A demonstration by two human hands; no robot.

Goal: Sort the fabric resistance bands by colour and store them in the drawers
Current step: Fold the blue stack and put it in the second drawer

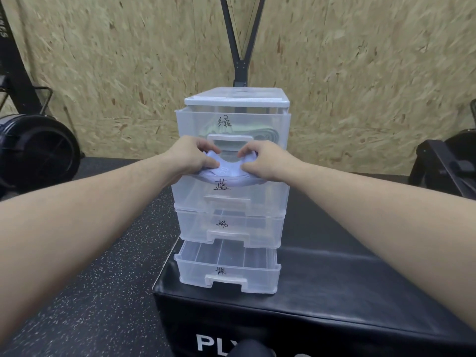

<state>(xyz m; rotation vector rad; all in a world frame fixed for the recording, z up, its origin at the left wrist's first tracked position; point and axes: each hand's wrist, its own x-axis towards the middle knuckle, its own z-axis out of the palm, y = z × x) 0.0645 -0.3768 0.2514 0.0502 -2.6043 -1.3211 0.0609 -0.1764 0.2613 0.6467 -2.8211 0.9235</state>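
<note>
While both hands grip it, the pale blue band [226,173] hangs bunched over the open second drawer [229,199]. Left hand [192,157] clamps its left end, right hand [260,161] its right end. Green bands [257,134] lie in the top drawer [231,124]. The bottom drawer [228,271] stands pulled out on a black box [322,305].

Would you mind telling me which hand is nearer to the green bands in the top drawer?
Right. The right hand sits just below the green bands, which bunch toward that side of the top drawer. The left hand is lower-left, farther away.
</note>
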